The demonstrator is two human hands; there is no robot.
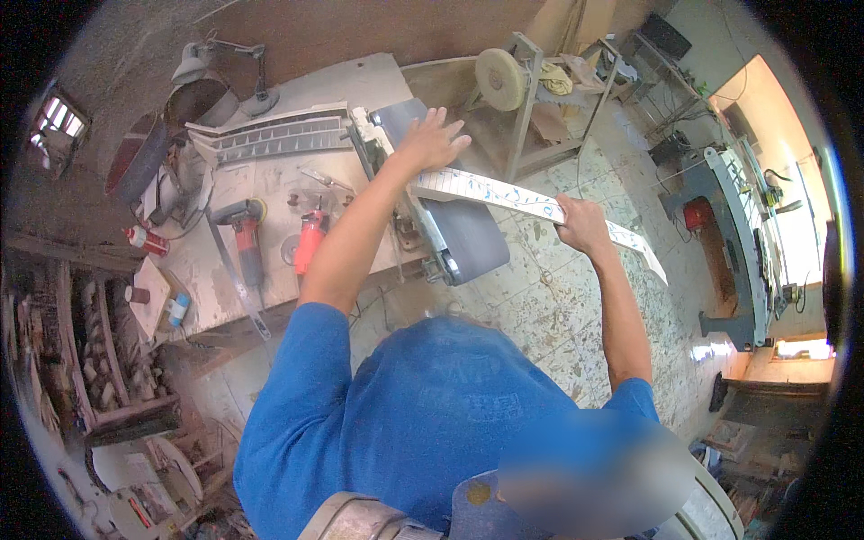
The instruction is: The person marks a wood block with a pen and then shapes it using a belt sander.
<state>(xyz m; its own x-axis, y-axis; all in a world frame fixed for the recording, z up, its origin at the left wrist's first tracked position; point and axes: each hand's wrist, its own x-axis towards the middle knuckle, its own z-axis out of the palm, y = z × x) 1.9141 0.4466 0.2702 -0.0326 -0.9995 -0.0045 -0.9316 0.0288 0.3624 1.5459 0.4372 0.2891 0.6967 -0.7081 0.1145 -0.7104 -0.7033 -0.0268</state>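
A long, pale guitar neck [486,191] with cross lines and blue vine-like marks lies across a belt sander [463,236]. My right hand [583,223] is wrapped round it towards its narrower, angled end, which sticks out over the floor. My left hand [430,142] lies on the other end with its fingers spread, above the dark sanding belt. The palm hides what it touches, and I cannot tell whether the belt is running.
On the wooden bench [216,301] to the left are a red angle grinder [247,243], a second red power tool [311,238], a metal straightedge [236,274] and a desk lamp [259,90]. A buffing wheel [502,79] stands beyond the sander. A grey machine [733,243] stands at right.
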